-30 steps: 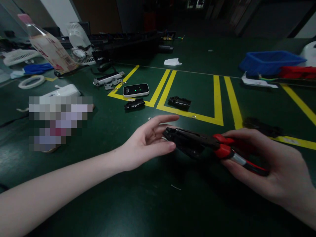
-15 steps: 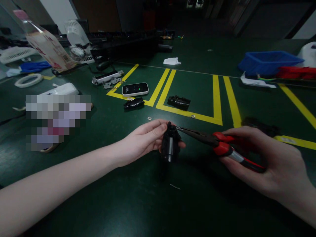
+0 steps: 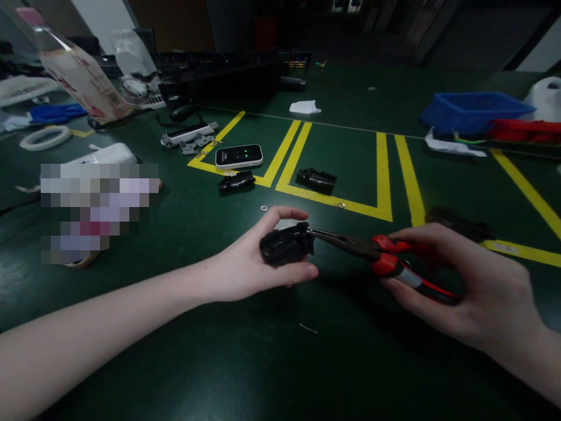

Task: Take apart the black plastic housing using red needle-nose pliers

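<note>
My left hand cradles a short black plastic housing lying on its side, with the index finger lifted off it and the thumb along its lower edge. Red-and-black needle-nose pliers are gripped by their handles in my right hand. The jaw tips touch the right end of the housing; whether they pinch a small part there is too small to tell. A thin metal pin or wire piece lies on the green table below the hands. Two small rings, a nearer washer and another ring, lie beyond them.
Two similar black housings lie by the yellow tape lines. Behind are a white-edged device with green lights and metal brackets. A bottle stands left; a blue bin is far right.
The black housing has turned from upright to lying sideways in my left hand, whose fingers have opened around it. The pliers stay at its end, shifted slightly left.
</note>
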`<state>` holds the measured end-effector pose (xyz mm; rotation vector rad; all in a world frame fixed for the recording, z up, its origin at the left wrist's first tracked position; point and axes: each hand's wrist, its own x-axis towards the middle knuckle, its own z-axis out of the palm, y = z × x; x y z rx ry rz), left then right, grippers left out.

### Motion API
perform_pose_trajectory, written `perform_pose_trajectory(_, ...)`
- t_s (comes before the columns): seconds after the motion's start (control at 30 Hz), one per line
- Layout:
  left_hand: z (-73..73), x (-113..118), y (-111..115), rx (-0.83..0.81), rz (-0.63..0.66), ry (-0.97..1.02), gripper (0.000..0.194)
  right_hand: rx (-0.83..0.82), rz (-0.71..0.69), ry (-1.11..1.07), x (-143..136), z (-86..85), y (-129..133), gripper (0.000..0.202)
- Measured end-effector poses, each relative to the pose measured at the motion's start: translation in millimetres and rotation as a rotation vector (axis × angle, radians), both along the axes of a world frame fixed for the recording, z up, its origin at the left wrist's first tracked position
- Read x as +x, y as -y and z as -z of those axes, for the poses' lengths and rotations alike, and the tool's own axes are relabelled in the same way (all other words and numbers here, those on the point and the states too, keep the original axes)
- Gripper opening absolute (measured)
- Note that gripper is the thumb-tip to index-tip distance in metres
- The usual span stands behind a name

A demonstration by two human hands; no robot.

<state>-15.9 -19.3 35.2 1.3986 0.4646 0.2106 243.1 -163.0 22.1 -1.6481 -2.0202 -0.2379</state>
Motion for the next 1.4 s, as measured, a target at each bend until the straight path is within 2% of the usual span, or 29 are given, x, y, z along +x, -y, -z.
perform_pose_trajectory(0.2,1.9,4,-5,0.073,-0.021,0.067,0.041,-0.019,-0.021,-0.028,-2,-0.7,2,0.039)
perform_pose_trajectory(0.33,1.6,5,-8,0.055,-0.013,0.082,0.035,-0.041,0.009,-0.052,-4,-0.8,3,0.038)
perform_pose_trajectory(0.7,6.7,3,-10,0.002,0.046,0.159,0.037,0.001,-0.072,-0.007,7,-5.0,0,0.038)
perform_pose_trajectory(0.9,8.0,1,-18,0.099,0.135,0.118,0.051,-0.015,-0.072,0.012,13,-2.3,-1,0.037)
perform_pose_trajectory(1.0,5.3,-2,-23,0.211,0.165,0.087,0.051,-0.016,-0.085,0.018,13,-1.1,-1,0.037)
perform_pose_trajectory(1.17,1.0,-4,-27,0.554,0.159,0.040,0.044,-0.017,-0.078,0.007,7,-0.7,-1,0.038)
perform_pose_trajectory(1.4,4.5,-4,-23,0.917,0.041,0.020,0.045,-0.005,-0.067,0.047,10,1.1,0,0.039)
